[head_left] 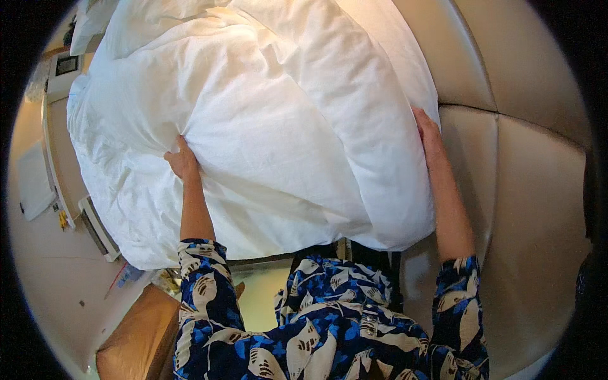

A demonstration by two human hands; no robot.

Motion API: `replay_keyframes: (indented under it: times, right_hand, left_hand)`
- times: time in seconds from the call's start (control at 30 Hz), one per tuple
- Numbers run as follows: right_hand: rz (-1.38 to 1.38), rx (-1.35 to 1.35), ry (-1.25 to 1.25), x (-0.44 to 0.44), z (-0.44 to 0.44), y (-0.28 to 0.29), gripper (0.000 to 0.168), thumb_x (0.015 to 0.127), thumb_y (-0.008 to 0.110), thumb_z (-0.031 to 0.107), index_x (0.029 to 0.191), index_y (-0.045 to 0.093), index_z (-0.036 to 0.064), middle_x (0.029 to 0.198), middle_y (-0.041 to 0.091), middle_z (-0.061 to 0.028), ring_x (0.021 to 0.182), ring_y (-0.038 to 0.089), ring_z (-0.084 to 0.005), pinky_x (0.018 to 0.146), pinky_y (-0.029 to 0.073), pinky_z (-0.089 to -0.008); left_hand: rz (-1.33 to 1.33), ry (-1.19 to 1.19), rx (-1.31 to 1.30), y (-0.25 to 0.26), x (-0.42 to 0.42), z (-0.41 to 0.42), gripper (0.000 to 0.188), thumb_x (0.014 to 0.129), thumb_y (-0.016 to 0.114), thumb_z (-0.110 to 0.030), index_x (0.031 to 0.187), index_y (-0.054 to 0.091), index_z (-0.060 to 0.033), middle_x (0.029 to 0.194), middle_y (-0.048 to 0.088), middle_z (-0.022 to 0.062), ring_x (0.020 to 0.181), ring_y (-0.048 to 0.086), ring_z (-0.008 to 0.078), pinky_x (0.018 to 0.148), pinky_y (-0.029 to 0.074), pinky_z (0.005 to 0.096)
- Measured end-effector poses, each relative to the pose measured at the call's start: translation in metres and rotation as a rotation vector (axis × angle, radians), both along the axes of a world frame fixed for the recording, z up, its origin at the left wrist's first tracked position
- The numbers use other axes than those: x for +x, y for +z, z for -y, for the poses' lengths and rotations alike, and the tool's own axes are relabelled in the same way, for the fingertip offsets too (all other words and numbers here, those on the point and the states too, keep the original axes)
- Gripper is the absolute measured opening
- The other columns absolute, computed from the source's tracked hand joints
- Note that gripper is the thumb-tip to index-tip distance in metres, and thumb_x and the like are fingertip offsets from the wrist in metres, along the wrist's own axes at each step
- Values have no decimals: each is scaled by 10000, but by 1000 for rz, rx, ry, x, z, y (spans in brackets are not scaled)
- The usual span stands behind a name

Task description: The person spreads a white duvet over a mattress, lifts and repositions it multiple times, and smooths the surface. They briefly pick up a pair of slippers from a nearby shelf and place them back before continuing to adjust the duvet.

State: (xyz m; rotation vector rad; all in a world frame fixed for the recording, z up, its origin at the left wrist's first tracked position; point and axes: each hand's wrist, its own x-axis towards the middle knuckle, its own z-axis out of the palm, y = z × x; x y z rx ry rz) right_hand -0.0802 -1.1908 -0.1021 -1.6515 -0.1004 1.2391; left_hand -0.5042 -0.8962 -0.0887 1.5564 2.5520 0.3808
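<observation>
A bulky white duvet spreads before me, its surface creased and its near edge hanging close to my body. My left hand grips a fold of it left of the middle, and creases fan out from that grip. At the duvet's right edge, my right hand lies against the side with its fingertips partly hidden by the cloth; whether they close on it does not show. Under the right part of the duvet a flatter white layer shows along the edge.
A tan padded headboard or wall panel rises close along my right. At the lower left stands a brown box-like object. Farther left are a white framed unit and a pale hanging item.
</observation>
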Motion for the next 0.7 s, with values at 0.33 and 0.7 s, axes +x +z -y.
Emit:
replay_keyframes:
  times: [0.33, 0.7]
  right_hand:
    - [-99, 45, 266, 42, -156, 12, 508, 732, 586, 342, 1087, 476, -6, 978, 560, -117, 829, 549, -185, 737, 439, -280]
    - [846, 98, -4, 4, -181, 13, 288, 763, 536, 253, 833, 577, -23, 739, 592, -109, 674, 531, -179, 641, 417, -293]
  left_hand:
    - [224, -156, 133, -38, -52, -2, 378, 803, 365, -297, 958, 522, 10, 958, 556, 155, 867, 507, 335, 778, 380, 380]
    - [-33, -501, 47, -52, -25, 11, 96, 735, 474, -119, 791, 484, -42, 800, 542, 122, 747, 525, 288, 632, 408, 372]
